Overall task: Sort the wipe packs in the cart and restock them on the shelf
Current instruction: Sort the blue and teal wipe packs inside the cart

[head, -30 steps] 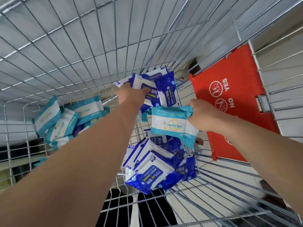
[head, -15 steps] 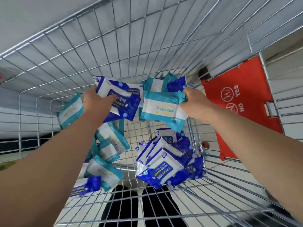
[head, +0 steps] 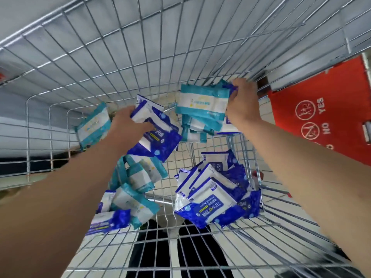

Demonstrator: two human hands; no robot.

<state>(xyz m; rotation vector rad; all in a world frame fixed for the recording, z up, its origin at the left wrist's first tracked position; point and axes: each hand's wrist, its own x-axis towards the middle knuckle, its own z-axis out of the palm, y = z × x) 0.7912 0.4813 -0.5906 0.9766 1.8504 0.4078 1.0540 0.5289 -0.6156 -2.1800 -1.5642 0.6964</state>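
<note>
Two heaps of wipe packs lie nearest, on the wire floor of the cart (head: pixel 200 247). At the right is the blue heap (head: pixel 212 199), its packs overlapping each other with the white labels turned up. At the left is the teal heap (head: pixel 138 187), and one blue stray (head: pixel 110 219) rests at its near end, touching the teal packs. Bare wire shows between the two heaps, so they are apart.

Farther in, the left hand (head: pixel 126 125) holds a blue pack (head: pixel 158 141) above the teal heap. The thumb lies across the front of this pack and the other fingers are curled behind it, so the pack is pinched near its upper edge and hangs tilted. Just left of this hand a side pack (head: pixel 93 127), teal and white, stands tilted near the left wall of the cart.

A little farther, the right hand (head: pixel 241 103) grips a teal pack (head: pixel 202 103) by its right end. The fingers are curled over the top edge and pressed together. A blue corner shows behind these fingers, so the hand perhaps holds a second pack, but the blur does not let me tell. Directly under the teal pack lie the far packs (head: pixel 196 131), mostly teal, in a loose stack.

Farthest is the grid of the front wall. At the far right stands a red panel (head: pixel 321 81) with YES and NO signs.
</note>
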